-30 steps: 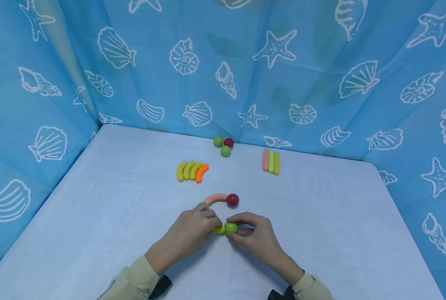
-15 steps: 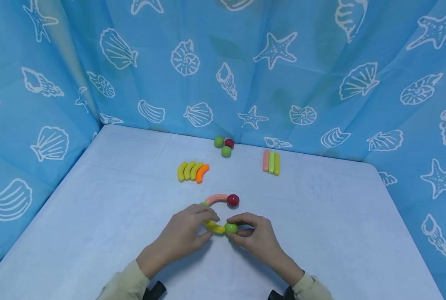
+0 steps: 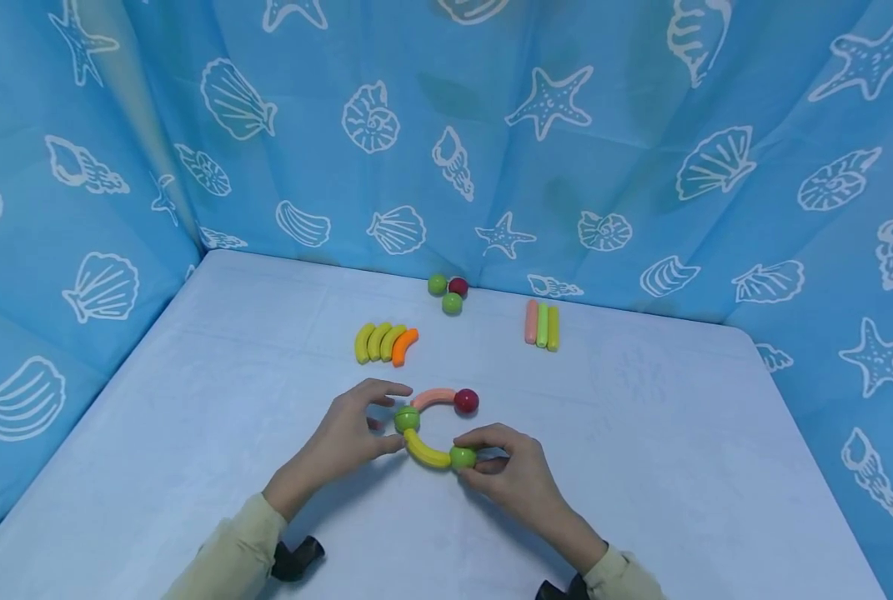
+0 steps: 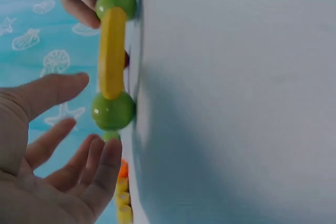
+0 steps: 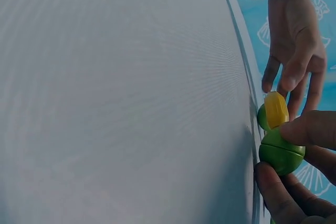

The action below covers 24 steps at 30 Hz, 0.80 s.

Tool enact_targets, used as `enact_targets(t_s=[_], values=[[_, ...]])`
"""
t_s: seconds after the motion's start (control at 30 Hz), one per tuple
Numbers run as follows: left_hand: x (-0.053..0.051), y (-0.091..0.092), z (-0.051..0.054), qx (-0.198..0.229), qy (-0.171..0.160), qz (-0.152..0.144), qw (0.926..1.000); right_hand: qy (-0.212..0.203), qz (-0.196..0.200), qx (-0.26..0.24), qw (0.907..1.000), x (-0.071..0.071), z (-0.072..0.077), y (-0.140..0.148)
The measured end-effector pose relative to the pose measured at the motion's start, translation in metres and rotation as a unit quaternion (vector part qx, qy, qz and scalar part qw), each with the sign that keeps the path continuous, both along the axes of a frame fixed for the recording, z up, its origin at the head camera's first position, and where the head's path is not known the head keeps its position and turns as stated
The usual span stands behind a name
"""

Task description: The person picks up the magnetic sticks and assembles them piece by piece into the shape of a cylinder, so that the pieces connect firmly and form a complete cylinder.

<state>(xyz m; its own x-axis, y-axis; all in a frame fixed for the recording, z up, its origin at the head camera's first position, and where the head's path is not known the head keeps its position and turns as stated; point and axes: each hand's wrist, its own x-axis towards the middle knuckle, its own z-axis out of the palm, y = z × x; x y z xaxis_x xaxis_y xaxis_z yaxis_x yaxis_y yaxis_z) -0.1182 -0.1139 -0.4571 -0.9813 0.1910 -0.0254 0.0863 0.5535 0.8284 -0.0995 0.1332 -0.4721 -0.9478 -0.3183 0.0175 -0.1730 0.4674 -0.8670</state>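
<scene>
A curved chain lies on the white table: a red ball (image 3: 466, 402), a pink curved piece (image 3: 434, 397), a green ball (image 3: 406, 418), a yellow curved piece (image 3: 427, 451) and a second green ball (image 3: 463, 457). My right hand (image 3: 517, 479) pinches that second green ball between thumb and fingers at the chain's near end. Around the left side of the other green ball, my left hand (image 3: 341, 437) stands with fingers and thumb spread. In the left wrist view a gap shows between the left hand (image 4: 58, 156) and the green ball (image 4: 113, 110).
Several yellow curved pieces (image 3: 374, 342) and an orange one (image 3: 404, 347) lie side by side beyond the chain. Two green balls (image 3: 452, 303) and a red ball (image 3: 458, 287) sit near the back edge. Three straight sticks (image 3: 542, 325) lie to their right. A blue shell-patterned curtain (image 3: 446, 167) surrounds the table.
My left hand has let go of the yellow curved piece and moved left, uncovering it and the green ball beside it. My right hand has stayed on its green ball.
</scene>
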Motion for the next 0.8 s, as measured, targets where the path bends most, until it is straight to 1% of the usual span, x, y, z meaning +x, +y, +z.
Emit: enact_targets(t_s=[0.13, 0.3, 0.4, 0.6, 0.8], values=[[-0.007, 0.002, -0.003, 0.004, -0.007, -0.029, 0.9996, 0.007, 0.005, 0.004, 1.0000, 0.000, -0.001, 0.001], [-0.013, 0.003, -0.007, 0.010, -0.033, -0.054, 0.9980, 0.004, 0.013, 0.000, 0.9999, 0.000, 0.000, 0.001], [-0.016, 0.001, -0.007, 0.012, -0.040, -0.066, 0.9969, 0.000, 0.017, -0.002, 0.9998, -0.001, 0.001, 0.001], [-0.020, -0.002, -0.008, 0.016, -0.039, -0.089, 0.9951, -0.002, 0.022, 0.019, 0.9996, -0.004, 0.003, 0.001], [-0.022, -0.005, -0.011, 0.026, -0.041, -0.097, 0.9941, 0.000, 0.027, 0.028, 0.9992, -0.004, 0.004, 0.000]])
